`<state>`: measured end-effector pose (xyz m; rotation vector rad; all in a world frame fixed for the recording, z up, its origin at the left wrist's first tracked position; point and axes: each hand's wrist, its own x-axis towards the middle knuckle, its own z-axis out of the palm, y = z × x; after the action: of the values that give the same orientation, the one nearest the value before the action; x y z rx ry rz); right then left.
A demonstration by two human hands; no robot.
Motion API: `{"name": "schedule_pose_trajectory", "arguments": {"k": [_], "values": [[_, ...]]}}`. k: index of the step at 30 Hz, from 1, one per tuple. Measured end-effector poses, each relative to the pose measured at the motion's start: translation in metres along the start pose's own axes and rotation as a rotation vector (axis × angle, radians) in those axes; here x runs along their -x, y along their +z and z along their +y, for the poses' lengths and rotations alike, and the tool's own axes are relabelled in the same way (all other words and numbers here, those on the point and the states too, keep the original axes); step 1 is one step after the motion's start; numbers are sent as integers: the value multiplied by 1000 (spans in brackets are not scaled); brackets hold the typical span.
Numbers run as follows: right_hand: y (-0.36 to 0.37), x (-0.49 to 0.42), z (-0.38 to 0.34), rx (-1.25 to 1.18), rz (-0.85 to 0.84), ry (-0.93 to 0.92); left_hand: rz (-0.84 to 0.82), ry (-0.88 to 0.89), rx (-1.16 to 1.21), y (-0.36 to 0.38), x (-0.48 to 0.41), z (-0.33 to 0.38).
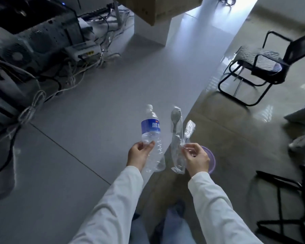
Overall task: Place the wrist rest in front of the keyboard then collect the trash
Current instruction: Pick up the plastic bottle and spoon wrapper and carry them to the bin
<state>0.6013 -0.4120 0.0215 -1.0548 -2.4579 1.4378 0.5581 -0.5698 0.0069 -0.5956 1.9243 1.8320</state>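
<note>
The left hand has its grip closed around the lower body of an empty water bottle, cap pointing toward 12 o'clock, probably so the light thing stays steady while carried. At 3 o'clock from it, the right hand pinches wrapped plastic spoons between thumb and fingers, with a purple lid tucked behind the palm. Both hands carrying trash over the floor suggests collecting is well along; wrist rest and keyboard are out of view.
</note>
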Motion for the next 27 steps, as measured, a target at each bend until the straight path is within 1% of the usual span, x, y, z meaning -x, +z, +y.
{"name": "schedule_pose_trajectory", "arguments": {"k": [7, 12, 16, 22, 27], "values": [[-85, -60, 59, -79, 93, 81, -102, -49, -57, 120, 4, 8], [-135, -106, 113, -123, 101, 208, -148, -94, -126, 208, -7, -10], [-160, -133, 151, -129, 85, 303, -193, -145, -197, 262, -25, -32], [-166, -160, 201, -178, 64, 422, -224, -196, -317, 299, -54, -68], [-128, -205, 279, -250, 34, 511, -283, -240, -415, 329, -120, -134]]}}
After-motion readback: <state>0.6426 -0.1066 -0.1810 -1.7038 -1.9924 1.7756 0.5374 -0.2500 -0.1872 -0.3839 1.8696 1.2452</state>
